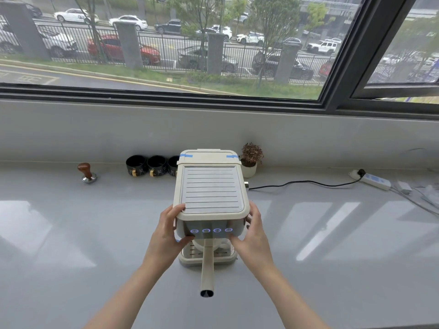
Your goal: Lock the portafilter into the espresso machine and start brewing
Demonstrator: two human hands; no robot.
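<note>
A cream espresso machine (210,193) stands on the grey counter, seen from above. Several round buttons glow blue on its front panel (211,230). The portafilter handle (207,269) sticks straight out toward me from under the machine's head, above the drip tray (228,257). My left hand (169,230) grips the machine's front left corner, thumb under the panel. My right hand (251,233) holds the front right corner, thumb touching the panel's lower edge near the rightmost button. A white cup sits partly hidden under the head.
A wooden-handled tamper (87,173) stands at the back left. Three black cups (152,165) line up behind the machine's left side. A small potted plant (250,160) sits at its right. A black cord runs to a white power strip (374,180) at the far right.
</note>
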